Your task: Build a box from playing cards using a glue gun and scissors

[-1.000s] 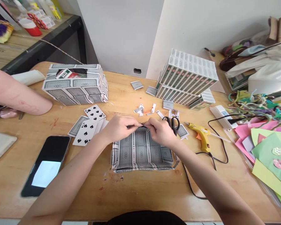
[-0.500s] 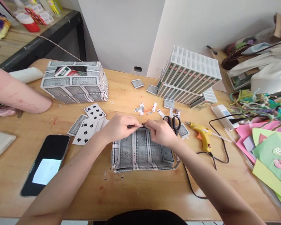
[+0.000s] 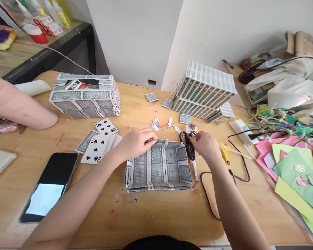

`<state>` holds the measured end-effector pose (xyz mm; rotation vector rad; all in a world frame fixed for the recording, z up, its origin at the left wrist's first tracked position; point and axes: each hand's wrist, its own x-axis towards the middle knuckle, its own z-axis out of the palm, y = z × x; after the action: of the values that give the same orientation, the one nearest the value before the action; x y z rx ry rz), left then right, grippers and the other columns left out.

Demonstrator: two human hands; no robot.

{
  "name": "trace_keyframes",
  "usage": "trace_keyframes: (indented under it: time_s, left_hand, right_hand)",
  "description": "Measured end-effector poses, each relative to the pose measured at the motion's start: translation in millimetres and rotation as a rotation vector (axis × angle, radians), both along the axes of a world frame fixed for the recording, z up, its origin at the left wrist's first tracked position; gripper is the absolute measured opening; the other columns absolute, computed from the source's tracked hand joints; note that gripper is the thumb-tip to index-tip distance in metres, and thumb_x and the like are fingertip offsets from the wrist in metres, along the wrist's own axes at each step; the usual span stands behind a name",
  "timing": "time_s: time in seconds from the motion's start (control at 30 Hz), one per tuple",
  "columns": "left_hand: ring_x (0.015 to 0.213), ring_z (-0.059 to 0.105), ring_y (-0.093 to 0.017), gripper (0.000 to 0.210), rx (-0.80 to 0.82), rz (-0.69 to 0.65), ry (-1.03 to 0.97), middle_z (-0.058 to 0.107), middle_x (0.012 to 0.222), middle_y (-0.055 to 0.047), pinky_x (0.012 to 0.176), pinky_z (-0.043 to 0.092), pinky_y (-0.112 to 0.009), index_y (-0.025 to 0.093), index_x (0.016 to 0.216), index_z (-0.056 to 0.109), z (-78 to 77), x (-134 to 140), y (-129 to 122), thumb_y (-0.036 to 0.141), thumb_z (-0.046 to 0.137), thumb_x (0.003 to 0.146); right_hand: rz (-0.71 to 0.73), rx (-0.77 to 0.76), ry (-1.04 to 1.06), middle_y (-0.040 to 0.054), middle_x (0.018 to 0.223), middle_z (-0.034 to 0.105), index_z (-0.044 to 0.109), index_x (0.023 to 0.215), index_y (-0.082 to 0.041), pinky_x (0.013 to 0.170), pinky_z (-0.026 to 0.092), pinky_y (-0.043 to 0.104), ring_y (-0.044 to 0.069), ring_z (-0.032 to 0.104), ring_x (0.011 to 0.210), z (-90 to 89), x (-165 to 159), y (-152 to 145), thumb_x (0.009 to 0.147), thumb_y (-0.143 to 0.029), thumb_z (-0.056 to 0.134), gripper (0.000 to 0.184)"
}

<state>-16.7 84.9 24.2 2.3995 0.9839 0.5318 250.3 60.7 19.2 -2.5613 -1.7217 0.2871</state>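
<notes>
An open-topped box made of playing cards [image 3: 156, 163] lies on the table in front of me, its patterned card backs facing inward. My left hand [image 3: 136, 143] is closed at its far rim, thumb and fingers pinching the edge; the exact grip is partly hidden. To the right of the box my right hand [image 3: 205, 145] has its fingertips closed on a handle loop of the black-handled scissors [image 3: 190, 148]. The scissor blades point toward me along the box's right side. Loose playing cards [image 3: 96, 147], among them spades, lie left of my left hand.
A yellow glue gun [image 3: 225, 152] with a black cable is partly behind my right hand. Stacked card packs [image 3: 206, 90] and a card-covered box [image 3: 86, 95] stand at the back. A phone [image 3: 50, 184], pink bottle [image 3: 23, 104], power strip [image 3: 243, 131] and coloured paper [image 3: 297, 180] flank the workspace.
My right hand has left the box's far rim and moved right to the scissors' handles. My left hand stays at the rim. The view has shifted slightly.
</notes>
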Motion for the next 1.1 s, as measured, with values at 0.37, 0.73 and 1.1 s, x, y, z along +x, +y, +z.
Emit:
trace_keyframes:
  time_s: [0.37,0.73,1.1]
  left_hand:
    - [0.069,0.058,-0.013,0.019,0.111,0.053,0.071,0.066,0.079,-0.001,0.057,0.039,-0.025,0.017,0.081,0.053,-0.3,3.4,-4.5,0.018,0.036,0.089]
    - [0.083,0.061,-0.015,0.021,0.098,-0.011,0.04,0.068,0.089,-0.002,0.07,0.045,-0.029,0.02,0.087,0.06,-0.9,3.1,-3.6,0.025,0.04,0.09]
    - [0.067,0.063,-0.015,0.013,0.025,0.113,-0.044,0.068,0.074,-0.003,0.055,0.041,-0.026,0.019,0.084,0.048,6.7,4.8,-8.7,0.021,0.036,0.088]
  right_hand:
    - [-0.085,-0.099,-0.044,0.013,0.077,0.068,0.063,0.076,-0.016,0.06,0.041,0.03,0.027,0.063,0.078,8.3,-15.1,2.9,0.069,-0.05,0.052,0.037]
    - [0.398,0.0,0.34,-0.0001,0.064,0.057,0.056,0.066,-0.019,0.054,0.033,0.024,0.014,0.049,0.06,39.2,-37.2,-6.0,0.066,-0.037,0.06,0.019]
    - [0.437,-0.031,0.404,-0.0029,0.057,0.047,0.05,0.058,-0.019,0.051,0.03,0.022,0.011,0.043,0.055,24.2,-37.5,6.6,0.068,-0.035,0.057,0.02]
